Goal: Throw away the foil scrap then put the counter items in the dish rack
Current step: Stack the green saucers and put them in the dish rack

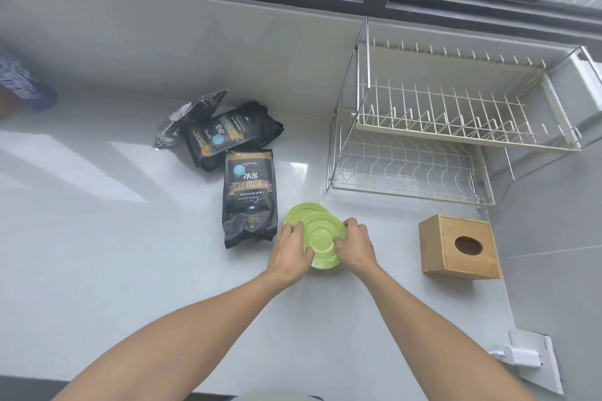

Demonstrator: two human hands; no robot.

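Observation:
Green plates lie upside down on the grey counter: one plate (298, 212) sits flat behind, and a small stack (321, 238) rests partly over it. My left hand (290, 251) grips the stack's left rim and my right hand (356, 244) grips its right rim. Two black coffee bags (249, 195) (228, 133) lie to the left of the plates. A crumpled silver foil scrap (192, 117) lies beside the far bag. The two-tier wire dish rack (423, 127) stands at the back right with nothing in it.
A wooden tissue box (461, 246) stands right of the plates. A white charger (518, 356) sits in a wall socket at the lower right. A blurred blue patterned object (22, 85) is at the far left. A window runs along the back.

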